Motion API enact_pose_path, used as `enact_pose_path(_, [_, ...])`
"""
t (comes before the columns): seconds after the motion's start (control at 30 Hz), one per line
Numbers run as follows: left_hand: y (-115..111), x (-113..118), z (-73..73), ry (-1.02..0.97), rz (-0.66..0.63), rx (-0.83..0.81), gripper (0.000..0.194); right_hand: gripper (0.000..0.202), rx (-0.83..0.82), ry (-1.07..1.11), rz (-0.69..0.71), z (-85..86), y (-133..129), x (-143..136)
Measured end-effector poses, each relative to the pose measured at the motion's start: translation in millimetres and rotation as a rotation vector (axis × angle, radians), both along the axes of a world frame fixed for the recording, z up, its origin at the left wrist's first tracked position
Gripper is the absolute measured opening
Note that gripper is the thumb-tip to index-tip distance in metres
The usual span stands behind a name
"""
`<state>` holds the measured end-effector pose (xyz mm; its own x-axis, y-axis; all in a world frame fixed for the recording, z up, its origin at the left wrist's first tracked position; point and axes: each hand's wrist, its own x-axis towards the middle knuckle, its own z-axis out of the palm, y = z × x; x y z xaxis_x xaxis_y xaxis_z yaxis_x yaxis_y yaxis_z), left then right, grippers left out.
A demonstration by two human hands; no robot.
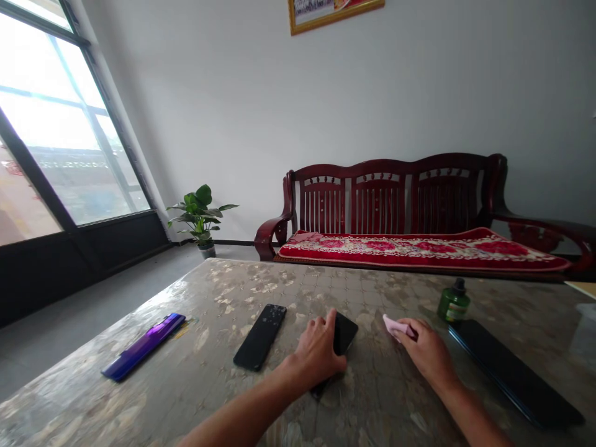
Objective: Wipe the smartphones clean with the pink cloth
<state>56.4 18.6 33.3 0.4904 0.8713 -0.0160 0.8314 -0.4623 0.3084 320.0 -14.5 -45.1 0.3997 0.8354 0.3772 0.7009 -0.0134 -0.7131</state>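
My left hand (316, 351) lies over a dark smartphone (346, 333) on the table, gripping it with the thumb at its right edge and the fingers across it. Much of that phone is hidden under the hand. To its right, my right hand (429, 354) pinches a small folded pink cloth (395, 325) just above the tabletop, apart from the phone. Left of my left hand, another black phone (259, 338) lies flat, with pale specks or droplets at its far end. A shiny purple-blue phone (146, 347) lies farther left.
A green bottle with a black cap (453, 302) stands behind my right hand. Beside it lies a long, dark, flat device (516, 375). The patterned tabletop (205, 397) ends before a wooden bench (377, 198) with a red floral cover. A potted plant (201, 214) stands beyond the far left corner.
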Motion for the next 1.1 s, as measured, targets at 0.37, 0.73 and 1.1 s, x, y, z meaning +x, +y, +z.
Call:
enact_pose_path(0.37, [-8, 47, -8.9, 0.149, 0.123, 0.032, 0.073, 0.031, 0.036, 0.067, 0.060, 4.3, -4, -8])
enact_pose_path(0.73, [-4, -27, 2.6, -0.005, -0.152, -0.017, 0.038, 0.024, 0.117, -0.019, 0.060, 9.5, -10, -18])
enact_pose_path(1.1, [-16, -58, -49.3, -0.096, -0.475, 0.074, 0.066, 0.034, 0.107, -0.538, 0.406, 22.3, -13, -87])
